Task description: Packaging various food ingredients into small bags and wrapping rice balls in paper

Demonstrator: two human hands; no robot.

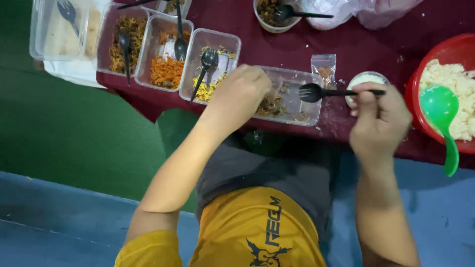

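Closest to my camera, a yellow shirt (257,232) and dark grey shorts (267,168) fill the lower middle, with both bare forearms reaching up toward the table edge. Beneath them I see blue floor (59,222) and a green wall band (64,128).

My right hand (378,121) pinches the handle of a black plastic fork (326,92) between thumb and curled fingers, the tines lying flat over the right end of the clear rectangular container (289,96). My left hand (240,96) rests on that container's left end, fingers curled down over its rim; I cannot tell whether they grip it or only press on it. Dark brown scraps of food lie inside, mostly near the left hand.

Just beside the right hand's knuckles stands a small round cup of white stuff (365,80), and near it lies a little clear packet (324,68) with orange contents. All this sits on a maroon tablecloth (297,44).

At the right edge, a red bowl (440,54) holds white rice with a green spoon (443,118) leaning over the rim. To the left runs a row of clear tubs: yellow shreds (210,64), orange shreds (166,54), brown noodles (121,44), each with a black utensil. Farthest off, a round cup of dark food (272,12) holds another fork.
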